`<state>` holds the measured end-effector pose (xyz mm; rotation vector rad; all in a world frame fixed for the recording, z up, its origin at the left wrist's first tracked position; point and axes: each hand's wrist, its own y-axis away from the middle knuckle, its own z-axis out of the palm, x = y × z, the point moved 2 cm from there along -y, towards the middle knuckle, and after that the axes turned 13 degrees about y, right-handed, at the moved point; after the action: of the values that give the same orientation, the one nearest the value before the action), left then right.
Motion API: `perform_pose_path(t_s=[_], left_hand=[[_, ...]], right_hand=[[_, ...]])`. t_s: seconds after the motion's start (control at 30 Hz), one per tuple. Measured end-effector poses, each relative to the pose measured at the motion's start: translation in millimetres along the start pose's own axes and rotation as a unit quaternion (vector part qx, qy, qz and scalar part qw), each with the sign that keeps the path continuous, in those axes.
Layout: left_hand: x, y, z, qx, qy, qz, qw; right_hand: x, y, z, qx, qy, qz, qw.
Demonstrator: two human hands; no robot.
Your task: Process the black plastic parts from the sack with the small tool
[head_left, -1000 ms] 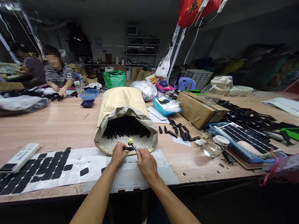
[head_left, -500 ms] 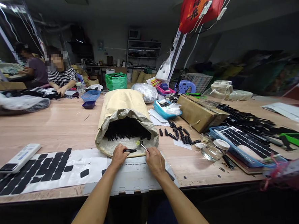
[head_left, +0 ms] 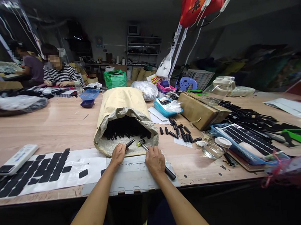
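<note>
My left hand (head_left: 118,154) pinches a slim black pointed piece (head_left: 130,143) at the mouth of a paper sack. My right hand (head_left: 154,160) is closed round a small hammer (head_left: 170,173). Its metal shaft points forward to the left, with a yellowish face on the head, and its black grip sticks out behind the hand. The hammer head is close beside the black piece, apart from it. The tan sack (head_left: 122,98) lies on its side, mouth towards me, with many black pieces inside. Below both hands is a grey board (head_left: 129,178).
White paper (head_left: 92,163) with black patches and a white device (head_left: 17,159) lie left. Loose black pieces (head_left: 183,134), a cardboard box (head_left: 203,109), a glass jar (head_left: 214,151) and a blue tray (head_left: 218,135) are right. A co-worker (head_left: 61,73) sits across the table.
The black piece in my left hand has turned, its tip now pointing up and forward. The hammer has shifted slightly and more of its grip shows. The co-worker's hands have moved left.
</note>
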<state>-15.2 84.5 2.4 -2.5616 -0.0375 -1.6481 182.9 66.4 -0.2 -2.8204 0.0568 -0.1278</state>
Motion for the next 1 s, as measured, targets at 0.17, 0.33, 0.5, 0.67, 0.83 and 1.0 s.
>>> perform_pose_path(t_s=[0.17,0.33,0.5,0.67,0.83,1.0], left_hand=[[6,4,-4.3,-0.007,0.033,-0.023,0.999],[11,8,-9.4,-0.011,0.110,-0.044,0.993],[34,66,-20.6,-0.070,0.246,-0.063,0.965],[9,170,-4.8,-0.280,0.310,-0.212,0.883],[-84,216,37.9,-0.236,0.160,-0.330,0.900],[-117,199,59.2,-0.178,-0.005,-0.349,0.920]], right_hand=[[-1,0,-2,-0.009,-0.002,0.005,1.000],[-2,0,-2,-0.003,-0.006,0.007,1.000],[-2,0,-1,-0.007,-0.008,0.007,1.000],[-2,0,-1,-0.009,-0.010,0.005,1.000],[-2,0,0,-0.007,-0.005,0.008,1.000],[-3,0,1,0.004,0.002,0.009,1.000]])
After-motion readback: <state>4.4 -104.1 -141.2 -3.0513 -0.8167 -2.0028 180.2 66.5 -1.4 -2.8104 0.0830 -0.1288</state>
